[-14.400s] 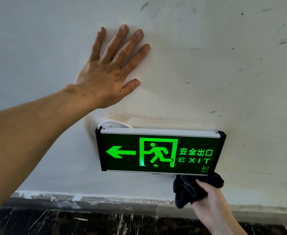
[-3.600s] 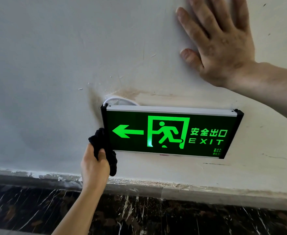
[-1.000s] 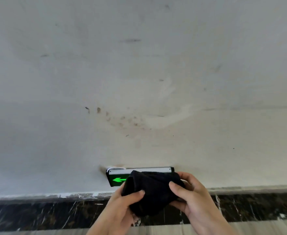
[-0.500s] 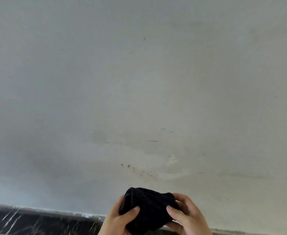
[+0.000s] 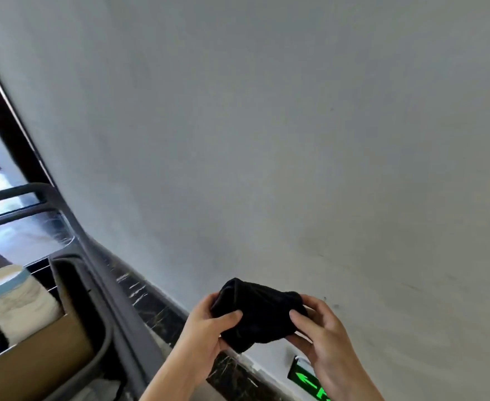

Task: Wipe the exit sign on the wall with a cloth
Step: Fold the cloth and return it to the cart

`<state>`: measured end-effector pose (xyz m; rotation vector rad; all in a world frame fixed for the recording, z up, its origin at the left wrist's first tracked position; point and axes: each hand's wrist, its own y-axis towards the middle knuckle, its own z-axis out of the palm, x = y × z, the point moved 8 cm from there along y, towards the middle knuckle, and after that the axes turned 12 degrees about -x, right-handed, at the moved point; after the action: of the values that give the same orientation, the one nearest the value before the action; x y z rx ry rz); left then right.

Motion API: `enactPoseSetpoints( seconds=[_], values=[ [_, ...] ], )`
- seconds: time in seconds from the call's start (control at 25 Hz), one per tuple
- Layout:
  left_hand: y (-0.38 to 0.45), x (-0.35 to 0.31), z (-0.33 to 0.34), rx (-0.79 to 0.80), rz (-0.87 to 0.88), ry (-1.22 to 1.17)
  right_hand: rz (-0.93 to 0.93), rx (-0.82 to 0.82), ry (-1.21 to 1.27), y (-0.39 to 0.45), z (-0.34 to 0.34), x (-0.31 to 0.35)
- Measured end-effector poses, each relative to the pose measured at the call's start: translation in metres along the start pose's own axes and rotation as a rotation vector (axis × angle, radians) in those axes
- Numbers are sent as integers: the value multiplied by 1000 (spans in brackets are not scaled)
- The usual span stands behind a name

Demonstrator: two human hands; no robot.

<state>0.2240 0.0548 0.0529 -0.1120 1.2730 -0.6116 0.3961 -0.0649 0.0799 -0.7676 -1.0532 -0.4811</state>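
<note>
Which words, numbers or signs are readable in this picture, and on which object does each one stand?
No words or numbers are readable.
Green left-pointing arrow: on the exit sign, low on the wall; the rest of its face is hidden by the right hand or cut by the frame edge.
Black cloth, white container: no visible text.

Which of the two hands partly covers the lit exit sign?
The right hand: its wrist overlaps the green exit sign low on the wall. The left hand holds the black cloth clear of it.
</note>
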Motion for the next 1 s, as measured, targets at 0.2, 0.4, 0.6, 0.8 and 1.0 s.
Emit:
enactPoseSetpoints(
  seconds=[0.2,0.4,0.6,0.8,1.0],
  values=[
    [-4,-41,-89,-216,137,-46,34,191,-73,4,97,-24],
    [-32,-63,-174,-453,207,-97,59,371,-161,-5,189,-55],
    [-50,-51,-230,-636,211,-240,65,489,-246,-12,246,-91],
    [-37,5,-244,-747,72,-343,25,462,-400,12,258,-141],
    [-22,46,-245,-897,-50,-342,-53,352,-584,44,240,-180]
  ],
)
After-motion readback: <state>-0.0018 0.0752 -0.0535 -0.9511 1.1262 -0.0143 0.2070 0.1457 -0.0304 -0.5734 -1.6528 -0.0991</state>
